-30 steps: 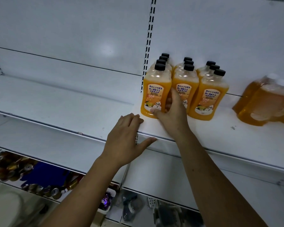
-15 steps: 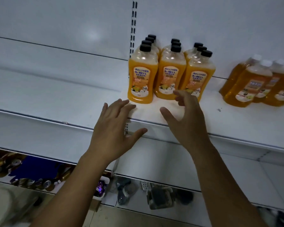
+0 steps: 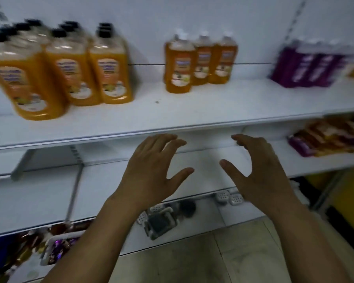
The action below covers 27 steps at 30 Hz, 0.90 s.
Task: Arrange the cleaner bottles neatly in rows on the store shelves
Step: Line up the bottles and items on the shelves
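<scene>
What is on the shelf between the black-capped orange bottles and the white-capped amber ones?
In the head view, nothing stands between the black-capped orange cleaner bottles and the white-capped amber cleaner bottles: only bare white shelf with one small dark speck.

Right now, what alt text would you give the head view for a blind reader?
A left hand and right hand, both open and empty, hover below the front edge of a white shelf. On it stand black-capped orange bottles at left, white-capped orange bottles in the middle and purple bottles at right.
</scene>
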Tool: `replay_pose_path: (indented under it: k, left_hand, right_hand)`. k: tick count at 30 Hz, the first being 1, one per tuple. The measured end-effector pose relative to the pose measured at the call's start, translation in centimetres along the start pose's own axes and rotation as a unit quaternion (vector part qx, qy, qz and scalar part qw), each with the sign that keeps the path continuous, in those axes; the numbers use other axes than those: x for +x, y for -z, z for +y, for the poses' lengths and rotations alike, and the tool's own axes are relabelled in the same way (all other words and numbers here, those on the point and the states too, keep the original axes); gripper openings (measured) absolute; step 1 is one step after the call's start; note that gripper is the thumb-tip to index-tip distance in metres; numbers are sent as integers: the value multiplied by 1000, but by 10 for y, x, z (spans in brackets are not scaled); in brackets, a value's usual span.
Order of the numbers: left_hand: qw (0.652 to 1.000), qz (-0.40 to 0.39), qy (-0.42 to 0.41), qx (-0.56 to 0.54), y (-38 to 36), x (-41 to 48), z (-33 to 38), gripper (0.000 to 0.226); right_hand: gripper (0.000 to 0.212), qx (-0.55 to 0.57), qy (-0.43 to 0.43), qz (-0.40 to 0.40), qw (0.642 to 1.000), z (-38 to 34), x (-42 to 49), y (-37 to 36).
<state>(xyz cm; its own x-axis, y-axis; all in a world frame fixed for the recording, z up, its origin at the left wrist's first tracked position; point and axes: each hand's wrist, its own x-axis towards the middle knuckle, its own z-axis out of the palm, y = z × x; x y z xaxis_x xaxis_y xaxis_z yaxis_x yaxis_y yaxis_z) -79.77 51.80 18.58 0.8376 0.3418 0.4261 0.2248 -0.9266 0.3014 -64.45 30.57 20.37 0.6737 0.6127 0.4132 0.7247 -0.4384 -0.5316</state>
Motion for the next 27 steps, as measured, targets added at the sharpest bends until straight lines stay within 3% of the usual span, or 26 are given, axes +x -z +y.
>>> replay_pose_path:
  k: [13,20,27]
  left_hand:
    - [980,-121,-139,-71,-184,94,254,65]
    - [961,-174,-185,-108,-270,160,334,60]
    - [941,-214,-211,-155,-368,262,395,72]
  right_hand:
    - [61,-44,-179,51,981,248,-89,175]
    - [62,-56,-232,86,967,350,-88,220]
    - [61,-58,-273,92,956,456,-32,245]
